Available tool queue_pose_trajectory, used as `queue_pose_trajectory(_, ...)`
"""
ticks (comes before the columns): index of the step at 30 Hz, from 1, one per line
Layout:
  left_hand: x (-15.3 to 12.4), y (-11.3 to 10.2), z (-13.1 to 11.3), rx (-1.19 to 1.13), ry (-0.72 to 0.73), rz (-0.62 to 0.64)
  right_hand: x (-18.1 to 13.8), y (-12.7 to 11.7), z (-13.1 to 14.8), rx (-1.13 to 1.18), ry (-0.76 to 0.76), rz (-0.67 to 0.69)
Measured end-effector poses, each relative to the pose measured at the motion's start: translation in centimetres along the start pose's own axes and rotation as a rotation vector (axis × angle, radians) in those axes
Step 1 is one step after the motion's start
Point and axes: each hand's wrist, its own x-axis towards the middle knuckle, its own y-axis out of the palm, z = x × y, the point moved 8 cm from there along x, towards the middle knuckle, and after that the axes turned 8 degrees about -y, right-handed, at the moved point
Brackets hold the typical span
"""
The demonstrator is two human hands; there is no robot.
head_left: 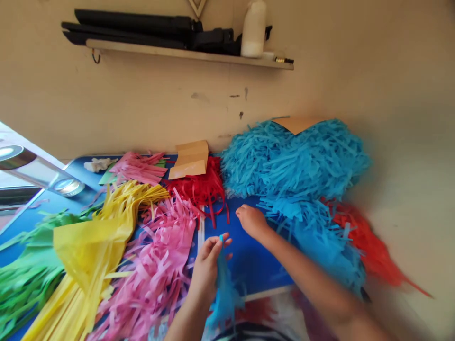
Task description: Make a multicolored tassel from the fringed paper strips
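My left hand (208, 265) pinches a strip of blue fringed paper (223, 293) between thumb and fingers, and the strip hangs down toward me. My right hand (251, 220) is curled with its fingers down on the blue tabletop (245, 260), just in front of the big blue fringe-covered shape (295, 161) against the wall. Whether the right hand holds anything is hidden. Pink fringe (159, 265) lies left of my left hand.
Yellow fringe (95, 241), green fringe (28, 265), red fringe (201, 187) and folded brown cardboard (190, 160) lie on the table. Orange-red fringe (369, 246) trails at the right. A wall shelf (188, 53) carries black items and a white bottle (253, 29).
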Motion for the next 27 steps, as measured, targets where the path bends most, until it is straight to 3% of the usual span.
queue_pose_trajectory(6, 0.7, 0.9, 0.7, 0.055, 0.003, 0.068, -0.8, -1.3, -3.0, 0.080, 0.053, -0.048)
queue_pose_trajectory(11, 0.4, -0.4, 0.8, 0.042, -0.023, 0.075, -2.9, -2.1, -4.5, 0.160, 0.006, 0.013)
queue_pose_trajectory(15, 0.5, -0.9, 0.8, 0.029, -0.024, 0.077, -5.3, -1.1, -4.0, 0.209, -0.026, 0.052)
queue_pose_trajectory(20, 0.8, 0.5, 1.3, 0.087, -0.025, 0.143, -5.8, 1.1, -3.2, 0.210, -0.027, 0.046)
queue_pose_trajectory(24, 1.1, 1.4, 2.7, 0.021, -0.160, 0.121, -6.1, 1.5, -1.7, 0.200, -0.031, 0.018)
queue_pose_trajectory(27, 1.0, 2.6, 3.6, -0.126, -0.261, 0.196, -7.3, 1.1, 0.8, 0.255, -0.100, -0.038)
